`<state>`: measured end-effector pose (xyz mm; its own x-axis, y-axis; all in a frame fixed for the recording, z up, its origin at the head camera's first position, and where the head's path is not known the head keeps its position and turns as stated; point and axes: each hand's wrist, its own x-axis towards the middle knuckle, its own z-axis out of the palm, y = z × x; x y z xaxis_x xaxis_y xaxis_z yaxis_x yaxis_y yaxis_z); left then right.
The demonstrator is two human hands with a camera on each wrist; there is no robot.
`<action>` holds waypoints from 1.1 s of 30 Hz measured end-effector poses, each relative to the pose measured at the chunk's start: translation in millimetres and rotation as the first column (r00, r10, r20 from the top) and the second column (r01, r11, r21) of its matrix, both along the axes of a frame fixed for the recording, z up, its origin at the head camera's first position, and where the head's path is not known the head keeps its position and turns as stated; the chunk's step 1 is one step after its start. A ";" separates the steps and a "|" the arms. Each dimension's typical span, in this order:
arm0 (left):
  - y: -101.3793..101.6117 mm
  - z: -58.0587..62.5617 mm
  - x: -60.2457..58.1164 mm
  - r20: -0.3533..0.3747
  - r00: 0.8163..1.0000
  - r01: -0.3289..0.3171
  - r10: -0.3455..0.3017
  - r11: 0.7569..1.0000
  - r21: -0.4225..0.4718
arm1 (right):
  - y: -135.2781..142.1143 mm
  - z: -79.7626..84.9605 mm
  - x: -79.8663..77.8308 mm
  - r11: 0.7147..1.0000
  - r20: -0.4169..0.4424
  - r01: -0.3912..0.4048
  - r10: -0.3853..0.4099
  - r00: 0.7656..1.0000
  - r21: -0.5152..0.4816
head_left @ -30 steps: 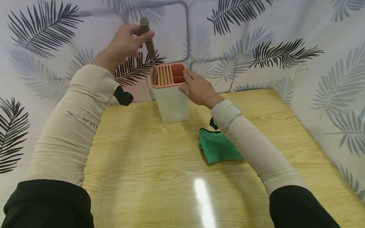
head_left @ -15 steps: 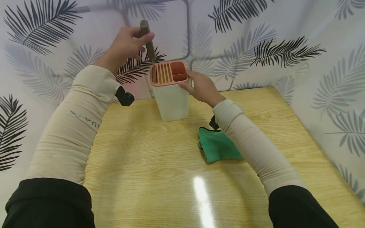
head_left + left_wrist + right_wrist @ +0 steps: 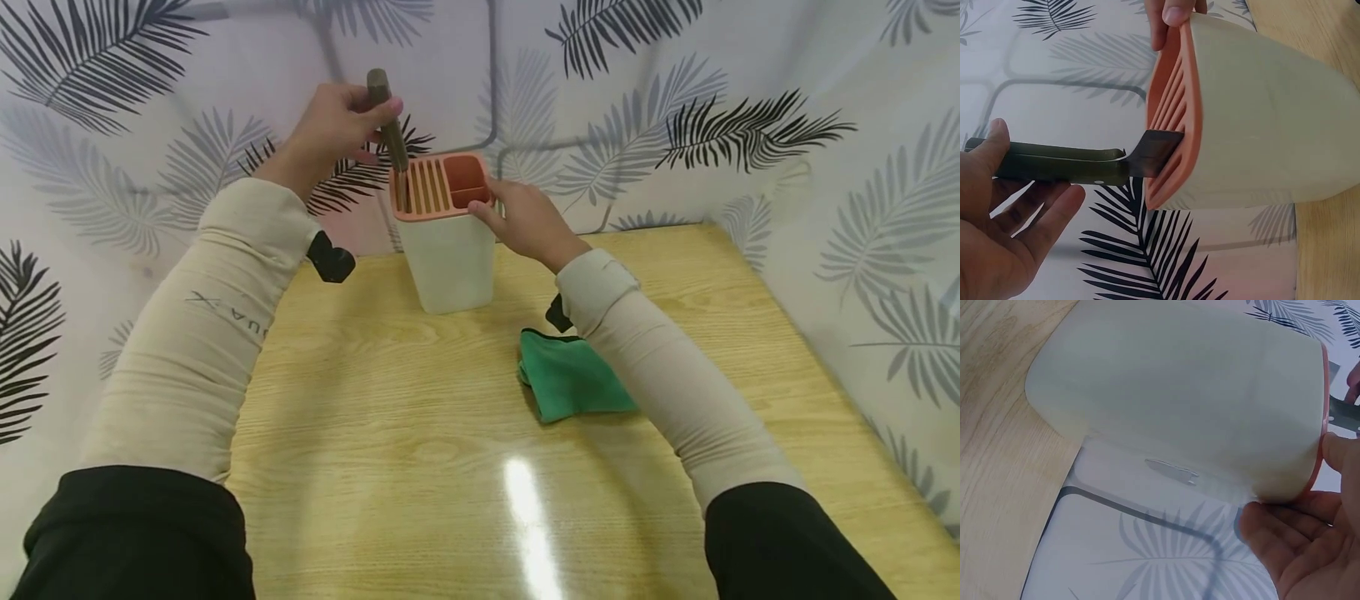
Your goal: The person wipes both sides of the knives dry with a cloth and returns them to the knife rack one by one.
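Note:
A pale knife holder with an orange slotted top stands at the back of the table. My left hand pinches the dark green handle of a kitchen knife between thumb and fingers, above the holder. The knife's blade enters a slot near the left end of the top; its lower part is hidden inside. On the other side, my right hand grips the holder's rim beside the open compartments, thumb in front and fingers round the corner, as the right wrist view shows.
A folded green cloth lies on the wooden table, partly under my right forearm in the head view. Leaf-patterned fabric hangs right behind the holder and along the right side.
My left hand has come down with the knife, and the blade sits deeper in the slot. The right hand has shifted its fingers slightly at the holder's rim.

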<state>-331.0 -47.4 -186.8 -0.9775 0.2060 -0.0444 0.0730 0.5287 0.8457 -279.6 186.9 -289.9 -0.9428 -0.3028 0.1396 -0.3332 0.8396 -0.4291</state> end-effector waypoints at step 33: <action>-8.9 -16.6 5.0 0.033 0.997 0.077 -0.076 0.996 -0.035 | -4.6 15.0 3.8 0.999 0.076 -0.040 0.037 0.996 0.033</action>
